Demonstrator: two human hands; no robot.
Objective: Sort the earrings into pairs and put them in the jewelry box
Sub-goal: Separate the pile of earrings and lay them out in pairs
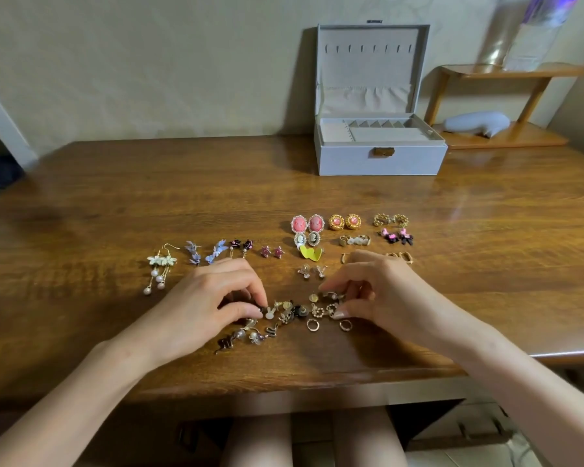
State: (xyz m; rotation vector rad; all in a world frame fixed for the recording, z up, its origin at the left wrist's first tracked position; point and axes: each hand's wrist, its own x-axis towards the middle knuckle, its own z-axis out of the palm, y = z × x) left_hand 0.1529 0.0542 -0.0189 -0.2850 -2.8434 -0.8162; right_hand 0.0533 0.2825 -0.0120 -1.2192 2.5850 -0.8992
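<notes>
Left hand pinches a dark earring at the pile. Right hand curls over the far side, grip unclear, likely seeking matches. Beyond, pairs lie twinned on the surface. The open box stands well behind.

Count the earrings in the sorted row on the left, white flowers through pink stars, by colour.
White flower drops: 2
Blue butterflies: 2
Dark stars: 2
Pink stars: 2
Total: 8
</notes>
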